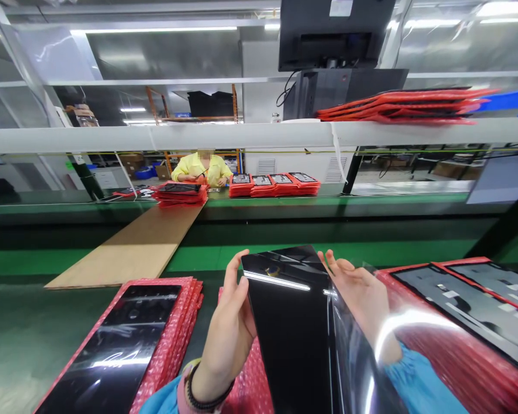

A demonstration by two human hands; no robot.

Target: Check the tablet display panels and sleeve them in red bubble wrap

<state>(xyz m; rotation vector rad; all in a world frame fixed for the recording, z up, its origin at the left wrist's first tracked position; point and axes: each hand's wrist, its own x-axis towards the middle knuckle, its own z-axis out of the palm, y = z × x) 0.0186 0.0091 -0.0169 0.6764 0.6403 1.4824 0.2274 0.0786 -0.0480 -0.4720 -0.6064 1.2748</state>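
Observation:
A glossy black screen panel [290, 333] is held up, tilted, in the middle foreground. My left hand [231, 322] is closed on its left edge, thumb and fingers near the upper left corner. My right hand [360, 293], at the upper right corner, is pinched on a clear plastic film [362, 368]. That film stands away from the panel's right side, curving in front of my right wrist with bright reflections. Red bubble wrap [252, 379] lies beneath the panel. To the left, another black screen panel [125, 339] rests on stacked red bubble-wrap sleeves [185, 322].
At right, grey-backed panels [470, 305] lie on red bubble wrap. A brown board [133, 247] spans toward the far bench, where red stacks [274, 187] stand and a person in yellow [202, 167] sits. Overhead, a shelf [198, 137] carries a monitor [334, 34] and red sleeves [406, 106].

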